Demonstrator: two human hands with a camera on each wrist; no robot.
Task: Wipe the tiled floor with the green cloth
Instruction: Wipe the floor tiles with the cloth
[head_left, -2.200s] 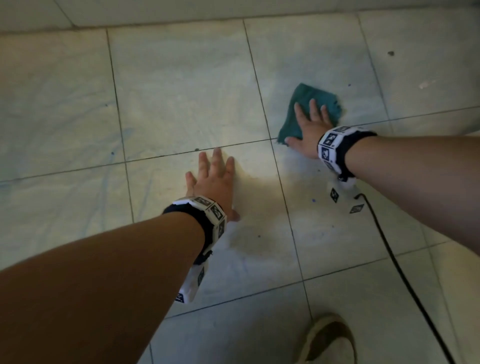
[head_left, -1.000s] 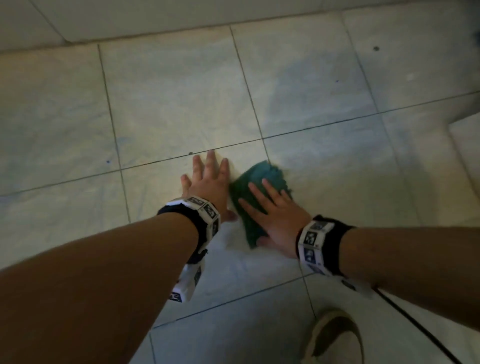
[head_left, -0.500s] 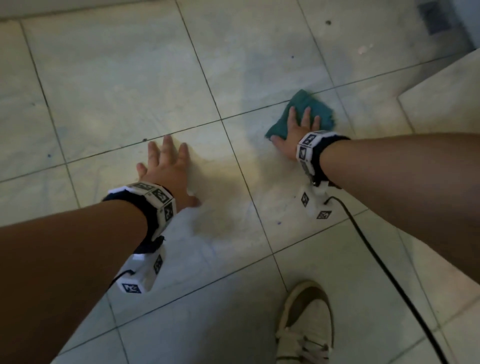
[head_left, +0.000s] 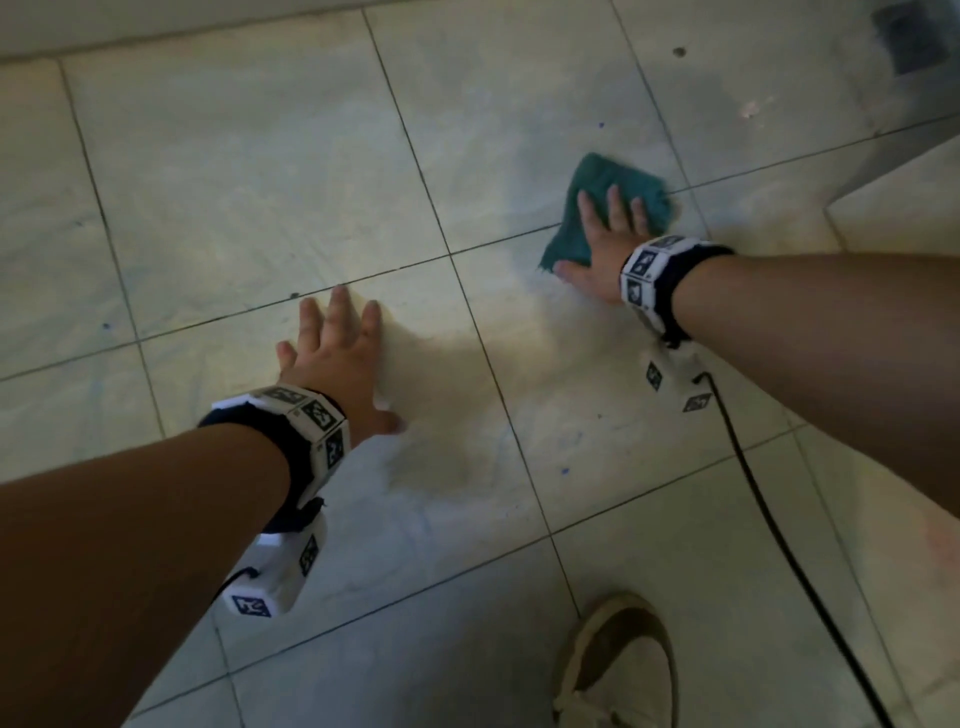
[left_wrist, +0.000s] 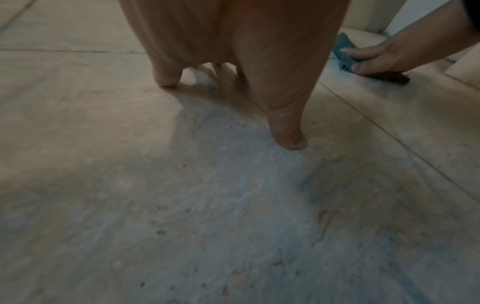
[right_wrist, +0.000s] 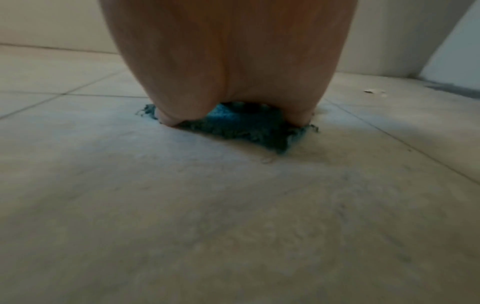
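Observation:
The green cloth (head_left: 602, 182) lies crumpled flat on the pale tiled floor (head_left: 249, 171), up and to the right in the head view. My right hand (head_left: 605, 244) presses down on it with straight, spread fingers; its thumb lies along the cloth's near edge. The right wrist view shows the cloth (right_wrist: 249, 127) squashed under the right hand (right_wrist: 228, 61). My left hand (head_left: 337, 358) lies flat on a bare tile to the lower left, fingers spread, holding nothing. In the left wrist view the left hand (left_wrist: 233, 61) props on its fingertips, and the cloth (left_wrist: 342, 51) shows far right.
A black cable (head_left: 769, 525) runs from my right wrist toward the bottom right. A beige shoe (head_left: 618, 670) stands at the lower edge. A raised tile step (head_left: 904, 197) sits at the right, with a dark floor drain (head_left: 909, 36) in the top right corner.
My right hand slid the cloth from beside my left hand out to the upper right, and since half a second ago a little farther. The left hand stayed planted on its tile.

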